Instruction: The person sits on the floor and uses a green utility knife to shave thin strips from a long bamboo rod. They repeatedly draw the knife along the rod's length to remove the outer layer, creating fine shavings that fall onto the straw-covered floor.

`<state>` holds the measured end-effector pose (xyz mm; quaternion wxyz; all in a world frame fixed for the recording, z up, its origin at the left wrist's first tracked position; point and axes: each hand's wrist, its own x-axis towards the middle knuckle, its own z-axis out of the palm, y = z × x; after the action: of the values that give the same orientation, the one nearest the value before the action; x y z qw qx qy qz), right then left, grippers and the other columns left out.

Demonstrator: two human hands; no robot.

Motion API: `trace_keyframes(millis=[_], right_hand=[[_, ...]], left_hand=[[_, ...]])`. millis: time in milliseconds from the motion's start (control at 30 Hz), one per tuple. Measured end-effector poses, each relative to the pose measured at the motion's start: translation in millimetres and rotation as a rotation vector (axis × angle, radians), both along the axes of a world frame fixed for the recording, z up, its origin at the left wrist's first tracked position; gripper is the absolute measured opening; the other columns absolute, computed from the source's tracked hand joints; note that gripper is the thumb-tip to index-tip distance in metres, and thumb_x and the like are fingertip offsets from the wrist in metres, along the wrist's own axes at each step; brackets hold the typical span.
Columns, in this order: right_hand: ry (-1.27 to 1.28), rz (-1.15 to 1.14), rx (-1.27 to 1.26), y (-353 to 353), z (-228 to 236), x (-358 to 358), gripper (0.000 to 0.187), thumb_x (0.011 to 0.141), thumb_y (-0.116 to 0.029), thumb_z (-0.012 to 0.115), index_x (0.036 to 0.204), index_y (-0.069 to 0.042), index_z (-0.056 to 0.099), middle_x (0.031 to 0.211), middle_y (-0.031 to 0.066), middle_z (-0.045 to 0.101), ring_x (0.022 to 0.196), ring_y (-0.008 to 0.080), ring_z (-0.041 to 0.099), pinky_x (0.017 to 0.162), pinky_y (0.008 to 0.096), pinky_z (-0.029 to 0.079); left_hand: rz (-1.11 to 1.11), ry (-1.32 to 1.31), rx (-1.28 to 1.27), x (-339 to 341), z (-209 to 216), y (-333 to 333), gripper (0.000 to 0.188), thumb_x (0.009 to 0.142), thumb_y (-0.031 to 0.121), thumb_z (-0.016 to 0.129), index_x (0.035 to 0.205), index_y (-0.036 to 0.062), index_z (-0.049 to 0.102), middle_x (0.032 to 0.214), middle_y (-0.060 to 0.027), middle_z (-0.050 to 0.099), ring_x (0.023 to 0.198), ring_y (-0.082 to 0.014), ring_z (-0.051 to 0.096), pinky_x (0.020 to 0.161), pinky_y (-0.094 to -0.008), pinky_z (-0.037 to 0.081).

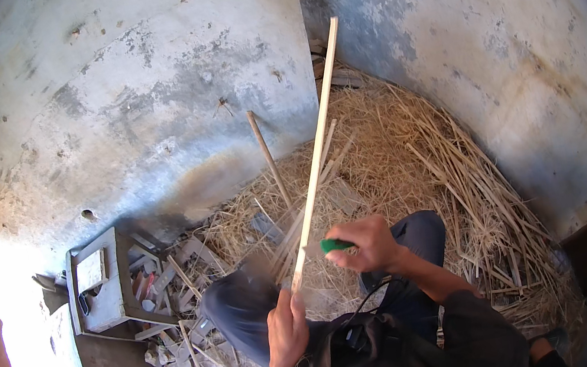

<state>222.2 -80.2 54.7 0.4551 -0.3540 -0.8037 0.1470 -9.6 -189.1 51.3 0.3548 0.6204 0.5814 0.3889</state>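
My left hand [288, 328] is closed round the lower end of a long pale wooden strip [317, 152]. The strip slants up and away, its far tip in front of the wall corner. My right hand [369, 242] grips a green-handled tool [334, 245], fist turned toward the strip. A short blade seems to reach from the handle to the strip just above my left hand, but it is too small to make out well. Both hands are over my lap, between my bent knees in dark trousers.
Straw-like shavings [384, 133] cover the floor ahead, with a heap of long thin sticks [477, 210] along the right wall. A worn wooden box [119, 279] with odds and ends stands at left. Another stick [269, 157] leans near the back wall [145, 91]. Scrap boards lie at lower left.
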Motion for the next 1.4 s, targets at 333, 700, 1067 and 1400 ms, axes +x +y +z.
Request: trace_keyframes(millis=[333,700,1067,1400], right_hand=[[-0.021,0.011,0.067,-10,-9,-12,0.03,0.094,-0.04,0.077,0.095,-0.01,0.075,0.07,0.0038,0.069,0.056,0.0238,0.068,0.053,0.0365,0.052],[-0.173,-0.059,0.238,-3,-1,-1,0.032,0.09,-0.046,0.08,0.09,-0.014,0.077,0.07,-0.0014,0.071,0.056,0.0178,0.069,0.051,0.0338,0.052],[0.05,-0.839,-0.098,77,-8,109,0.039,0.105,-0.047,0.063,0.102,-0.01,0.073,0.062,0.0007,0.061,0.05,0.0116,0.059,0.045,0.0346,0.045],[0.063,-0.071,0.002,2,-11,17,0.026,0.091,-0.038,0.079,0.098,-0.013,0.076,0.075,0.0031,0.07,0.058,0.0222,0.069,0.053,0.0359,0.052]], left_hand=[[-0.053,-0.067,0.025,14,14,14,0.025,0.113,0.017,0.047,0.097,-0.002,0.048,0.071,-0.0282,0.053,0.068,-0.0536,0.051,0.058,-0.0507,0.039],[-0.062,-0.134,-0.024,14,10,11,0.032,0.115,0.023,0.043,0.1,-0.0026,0.054,0.072,-0.0256,0.052,0.067,-0.0504,0.053,0.061,-0.0497,0.04],[-0.104,-0.076,-0.001,-5,-16,-19,0.038,0.116,0.027,0.042,0.096,-0.0022,0.053,0.069,-0.0244,0.052,0.064,-0.049,0.053,0.06,-0.0494,0.042],[-0.024,-0.072,-0.01,2,-7,9,0.034,0.115,0.021,0.045,0.092,-0.0021,0.052,0.068,-0.0261,0.051,0.064,-0.0517,0.051,0.059,-0.0522,0.038]])
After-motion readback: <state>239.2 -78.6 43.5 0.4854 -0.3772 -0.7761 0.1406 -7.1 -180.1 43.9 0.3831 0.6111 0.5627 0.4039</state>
